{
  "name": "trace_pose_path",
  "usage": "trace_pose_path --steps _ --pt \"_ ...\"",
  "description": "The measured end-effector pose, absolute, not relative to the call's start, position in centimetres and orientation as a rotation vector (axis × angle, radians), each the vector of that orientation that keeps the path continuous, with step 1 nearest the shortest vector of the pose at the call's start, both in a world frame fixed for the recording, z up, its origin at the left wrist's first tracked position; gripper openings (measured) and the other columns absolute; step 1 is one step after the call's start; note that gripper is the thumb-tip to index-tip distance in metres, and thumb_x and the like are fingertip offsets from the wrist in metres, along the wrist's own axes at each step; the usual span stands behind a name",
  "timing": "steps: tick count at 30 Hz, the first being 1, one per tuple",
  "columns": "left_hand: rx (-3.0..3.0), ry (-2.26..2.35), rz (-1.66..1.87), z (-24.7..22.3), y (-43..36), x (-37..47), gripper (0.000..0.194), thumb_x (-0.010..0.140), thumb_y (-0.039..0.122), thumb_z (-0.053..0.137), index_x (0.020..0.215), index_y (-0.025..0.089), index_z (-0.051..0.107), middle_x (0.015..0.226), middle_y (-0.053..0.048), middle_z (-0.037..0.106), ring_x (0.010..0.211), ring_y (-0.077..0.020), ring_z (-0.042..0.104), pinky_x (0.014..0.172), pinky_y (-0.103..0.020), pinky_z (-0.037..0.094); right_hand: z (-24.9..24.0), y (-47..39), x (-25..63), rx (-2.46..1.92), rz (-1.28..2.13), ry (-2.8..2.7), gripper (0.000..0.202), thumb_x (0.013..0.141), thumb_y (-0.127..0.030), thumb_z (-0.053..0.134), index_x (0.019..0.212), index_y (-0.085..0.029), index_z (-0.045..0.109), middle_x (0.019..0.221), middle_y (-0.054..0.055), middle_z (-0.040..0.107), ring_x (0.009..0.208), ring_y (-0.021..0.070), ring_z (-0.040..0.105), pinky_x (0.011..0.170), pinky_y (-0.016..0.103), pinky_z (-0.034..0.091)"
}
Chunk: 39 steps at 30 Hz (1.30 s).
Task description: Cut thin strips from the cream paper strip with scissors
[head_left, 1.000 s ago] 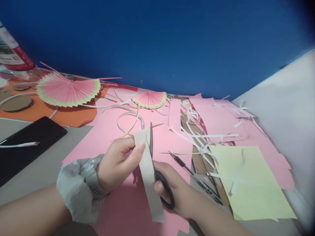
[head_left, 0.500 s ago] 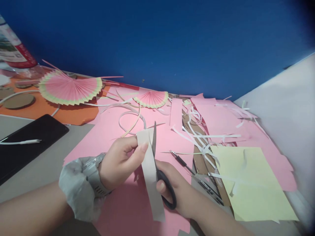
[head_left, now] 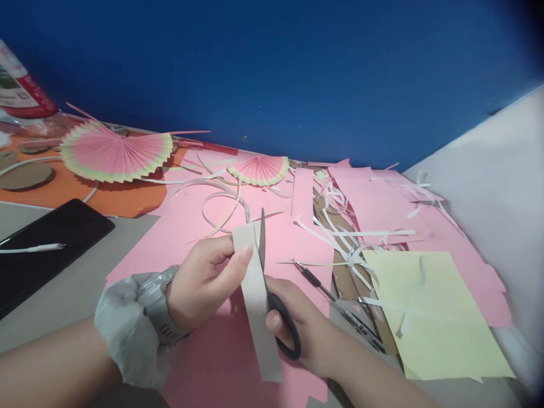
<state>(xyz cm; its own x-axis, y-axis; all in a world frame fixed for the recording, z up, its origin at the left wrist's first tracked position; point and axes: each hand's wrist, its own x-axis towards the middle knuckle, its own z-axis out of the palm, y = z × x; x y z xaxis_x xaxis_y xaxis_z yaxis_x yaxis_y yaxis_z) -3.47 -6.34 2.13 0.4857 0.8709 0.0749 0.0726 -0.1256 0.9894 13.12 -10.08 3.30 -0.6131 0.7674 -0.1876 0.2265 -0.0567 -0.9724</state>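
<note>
My left hand (head_left: 212,279) pinches a long white paper strip (head_left: 256,311) near its upper end, thumb on top. The strip hangs down at a slight tilt over a large pink sheet (head_left: 170,238). Black-handled scissors (head_left: 284,328) are in my right hand (head_left: 304,323), fingers through the loops. Their blades point up along the strip's right edge, close to my left thumb. A thin sliver curls beside the upper blade.
Pleated pink-and-yellow fans (head_left: 121,153) lie at the back. A dark phone (head_left: 51,249) with a white cable sits left, a bottle (head_left: 25,85) behind it. Pens (head_left: 314,277), paper scraps (head_left: 352,255) and a yellow sheet (head_left: 437,317) are right. A blue partition (head_left: 255,73) stands behind.
The whole view has shifted slightly, so most things appear a little further left. Both hands keep their holds on the strip and scissors, with hardly any movement between them.
</note>
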Motion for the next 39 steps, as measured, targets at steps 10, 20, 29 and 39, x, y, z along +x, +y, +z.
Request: trace_pose_path --steps 10,20,29,39 --pt "1.614 0.891 0.844 2.14 -6.4 -3.56 0.037 0.091 0.032 0.035 0.059 0.016 0.044 0.045 0.005 0.047 0.04 -0.0063 0.044 0.04 -0.017 0.034 3.23 -10.1 13.1 -1.059 1.727 -1.807 0.051 0.082 -0.068 0.029 0.077 -0.018 0.039 0.066 -0.003 0.032 0.058 0.012 0.028 0.053 0.024 0.028" --pt "1.556 0.843 0.828 2.1 -6.36 -3.5 0.038 0.091 0.033 0.035 0.059 0.016 0.047 0.045 0.005 0.053 0.039 -0.0065 0.047 0.038 -0.017 0.035 3.21 -10.16 13.2 -1.106 1.643 -1.827 0.055 0.082 -0.067 0.032 0.08 -0.016 0.052 0.063 0.0 0.044 0.062 0.0158 0.041 0.06 0.027 0.042" --pt "1.601 0.846 0.851 1.85 -6.33 -3.57 0.036 0.091 0.031 0.036 0.061 0.016 0.048 0.047 0.004 0.054 0.04 -0.0067 0.048 0.04 -0.018 0.036 3.25 -10.16 13.25 -1.106 1.625 -1.844 0.054 0.082 -0.067 0.03 0.08 -0.017 0.05 0.064 0.0 0.042 0.061 0.0153 0.039 0.063 0.028 0.042" --pt "1.593 0.845 0.834 2.13 -6.35 -3.5 0.035 0.091 0.031 0.035 0.061 0.016 0.047 0.047 0.004 0.053 0.04 -0.0068 0.047 0.04 -0.017 0.036 3.35 -10.21 12.96 -1.129 1.61 -1.816 0.051 0.082 -0.067 0.031 0.077 -0.019 0.045 0.064 -0.001 0.036 0.059 0.0143 0.032 0.061 0.027 0.039"
